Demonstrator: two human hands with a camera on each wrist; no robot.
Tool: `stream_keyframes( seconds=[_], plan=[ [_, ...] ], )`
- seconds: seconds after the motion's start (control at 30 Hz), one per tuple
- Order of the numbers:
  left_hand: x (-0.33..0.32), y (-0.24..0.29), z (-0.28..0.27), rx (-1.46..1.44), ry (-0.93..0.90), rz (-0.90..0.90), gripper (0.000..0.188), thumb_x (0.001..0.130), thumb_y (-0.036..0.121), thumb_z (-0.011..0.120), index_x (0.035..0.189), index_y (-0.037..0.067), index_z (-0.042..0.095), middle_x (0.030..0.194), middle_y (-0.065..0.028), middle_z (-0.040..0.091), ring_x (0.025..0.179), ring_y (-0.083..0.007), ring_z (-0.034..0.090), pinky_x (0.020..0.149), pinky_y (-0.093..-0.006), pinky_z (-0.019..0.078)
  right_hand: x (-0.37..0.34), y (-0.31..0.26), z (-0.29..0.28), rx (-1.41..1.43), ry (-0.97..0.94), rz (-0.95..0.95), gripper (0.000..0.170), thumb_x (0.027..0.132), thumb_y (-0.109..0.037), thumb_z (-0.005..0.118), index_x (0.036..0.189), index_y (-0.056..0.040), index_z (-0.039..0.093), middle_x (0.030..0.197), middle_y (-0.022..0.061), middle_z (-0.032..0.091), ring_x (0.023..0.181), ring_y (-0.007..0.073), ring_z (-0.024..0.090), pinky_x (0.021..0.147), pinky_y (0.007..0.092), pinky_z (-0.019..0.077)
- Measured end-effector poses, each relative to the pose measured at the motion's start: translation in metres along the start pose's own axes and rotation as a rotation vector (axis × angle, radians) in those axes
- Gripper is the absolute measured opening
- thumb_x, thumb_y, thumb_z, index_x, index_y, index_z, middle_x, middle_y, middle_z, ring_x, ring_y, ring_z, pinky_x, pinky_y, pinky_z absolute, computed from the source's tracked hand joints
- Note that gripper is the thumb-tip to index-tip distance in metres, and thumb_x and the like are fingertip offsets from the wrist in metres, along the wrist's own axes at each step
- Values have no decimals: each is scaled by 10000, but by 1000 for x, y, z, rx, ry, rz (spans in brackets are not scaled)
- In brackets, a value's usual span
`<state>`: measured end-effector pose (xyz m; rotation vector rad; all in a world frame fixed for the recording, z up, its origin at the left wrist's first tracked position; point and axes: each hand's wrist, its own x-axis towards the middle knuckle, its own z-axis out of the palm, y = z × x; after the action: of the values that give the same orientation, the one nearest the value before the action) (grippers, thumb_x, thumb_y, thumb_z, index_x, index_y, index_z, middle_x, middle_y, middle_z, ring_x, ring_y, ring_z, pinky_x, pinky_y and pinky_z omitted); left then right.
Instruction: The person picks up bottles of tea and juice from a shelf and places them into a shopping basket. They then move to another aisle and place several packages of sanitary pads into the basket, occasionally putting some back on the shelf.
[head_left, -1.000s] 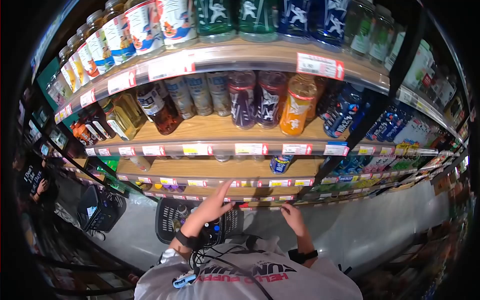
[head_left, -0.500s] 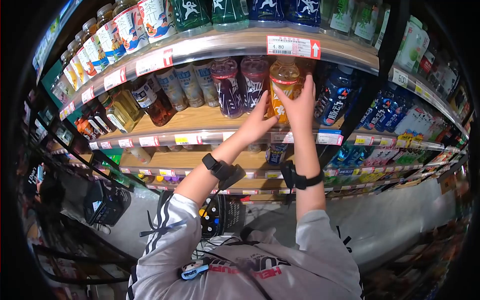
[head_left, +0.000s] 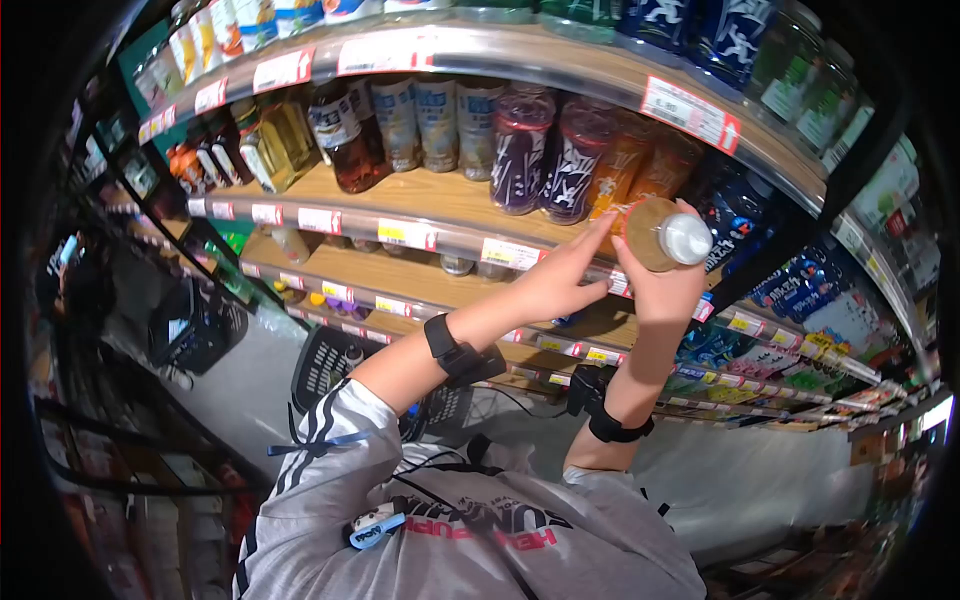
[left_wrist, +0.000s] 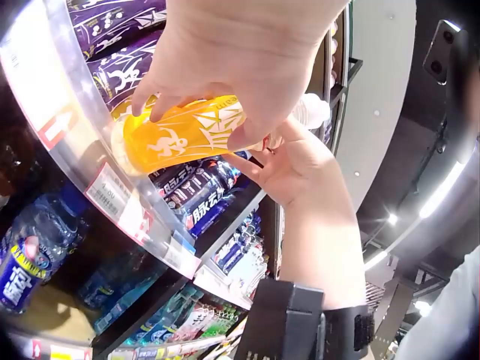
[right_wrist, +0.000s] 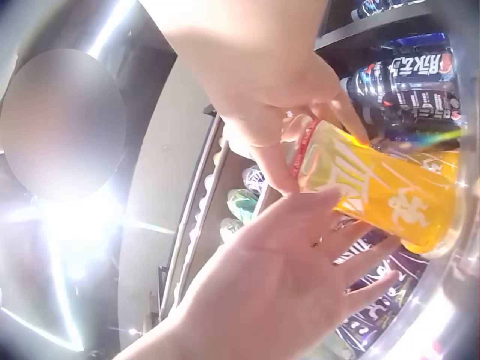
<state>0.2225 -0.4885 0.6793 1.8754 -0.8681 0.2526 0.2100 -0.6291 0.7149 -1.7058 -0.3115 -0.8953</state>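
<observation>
In the head view an orange drink bottle (head_left: 650, 235) leans out from the middle shelf, its pale cap (head_left: 687, 238) toward me. My right hand (head_left: 665, 285) grips it around the upper part, below the neck, as the right wrist view also shows. Along the bottle's other side lies my left hand (head_left: 560, 285), fingers mostly straight and thumb close to the label. The left wrist view shows the bottle's orange label (left_wrist: 180, 139) between both hands, its base right at the shelf edge. More orange bottles (head_left: 620, 165) stand behind it.
Purple-label bottles (head_left: 522, 150) stand left of the orange ones, dark blue bottles (head_left: 735, 210) to the right. The shelf above has a protruding price-tag edge (head_left: 690, 112). A dark shopping basket (head_left: 325, 375) sits on the floor below, and another basket (head_left: 200, 325) is further left.
Both hands rose from waist height to the orange bottle on the middle shelf. The bottle, upright half a second ago, now tilts forward toward me in the right hand.
</observation>
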Motion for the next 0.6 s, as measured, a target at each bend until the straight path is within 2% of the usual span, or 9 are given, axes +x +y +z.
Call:
stream_keyframes(
  seconds=[0.03, 0.17, 0.23, 0.33, 0.43, 0.5, 0.53, 0.57, 0.6],
  plan=[
    [-3, 1, 0, 70, 7, 43, 777, 768, 123, 552, 1382, -4, 93, 1413, -238, 188, 1273, -336, 292, 1016, -330, 278, -2, 1, 1, 46, 11, 22, 707, 542, -41, 794, 1166, 0, 463, 1152, 119, 516, 1048, 208, 511, 913, 310, 399],
    [-18, 19, -12, 177, 69, 128, 809, 745, 127, 601, 1393, 49, 123, 1413, -204, 212, 1291, -354, 240, 1038, -386, 233, -11, -21, -6, -109, -12, -259, 712, 531, -16, 795, 1160, 14, 460, 1157, 127, 506, 1057, 225, 502, 910, 331, 406],
    [-31, 33, -19, 255, 155, 139, 787, 718, 144, 643, 1370, 74, 207, 1390, -187, 254, 1287, -349, 249, 1036, -424, 221, -18, -36, -5, -153, -13, -291, 730, 520, -15, 801, 1162, 21, 457, 1162, 138, 499, 1056, 242, 501, 900, 341, 413],
    [-58, 55, -39, 452, 262, 128, 785, 662, 164, 719, 1319, 98, 294, 1343, -159, 321, 1271, -344, 279, 1022, -457, 233, -25, -37, 0, 161, -225, -325, 796, 510, -105, 835, 1183, 37, 434, 1174, 138, 488, 1037, 239, 513, 888, 346, 429],
    [-96, 39, -56, 136, 177, 190, 886, 587, 175, 761, 1328, 99, 282, 1293, -162, 376, 1235, -344, 319, 1011, -446, 234, -51, -23, 23, 311, -442, -181, 795, 476, -220, 864, 1133, 20, 485, 1077, 114, 558, 973, 209, 561, 846, 345, 458],
    [-131, 34, -69, -133, 92, -65, 922, 577, 168, 783, 1330, 87, 257, 1275, -135, 406, 1234, -280, 343, 1015, -386, 267, -80, -17, 44, 286, -608, 22, 773, 453, -255, 871, 1095, -2, 524, 1016, 100, 594, 935, 195, 585, 818, 333, 469],
    [-150, 19, -72, -292, 75, -145, 929, 579, 161, 787, 1332, 81, 248, 1281, -129, 401, 1236, -256, 343, 1019, -369, 272, -94, -11, 50, -39, -841, -36, 805, 446, -290, 858, 1108, 0, 505, 1072, 109, 563, 974, 195, 559, 847, 319, 443],
    [-171, -1, -75, -450, 59, -214, 936, 582, 154, 790, 1335, 76, 239, 1286, -124, 396, 1239, -231, 342, 1022, -352, 276, -112, -6, 78, 242, -903, -42, 763, 439, -288, 859, 1078, -18, 540, 980, 85, 606, 918, 181, 586, 826, 309, 454],
    [-199, -30, -73, -508, 23, -281, 950, 580, 127, 797, 1338, 59, 229, 1307, -105, 374, 1243, -175, 316, 1028, -322, 277, -129, -15, 91, 124, -1030, 134, 738, 442, -266, 863, 1061, -13, 552, 960, 85, 614, 901, 193, 592, 827, 323, 456]
  ],
)
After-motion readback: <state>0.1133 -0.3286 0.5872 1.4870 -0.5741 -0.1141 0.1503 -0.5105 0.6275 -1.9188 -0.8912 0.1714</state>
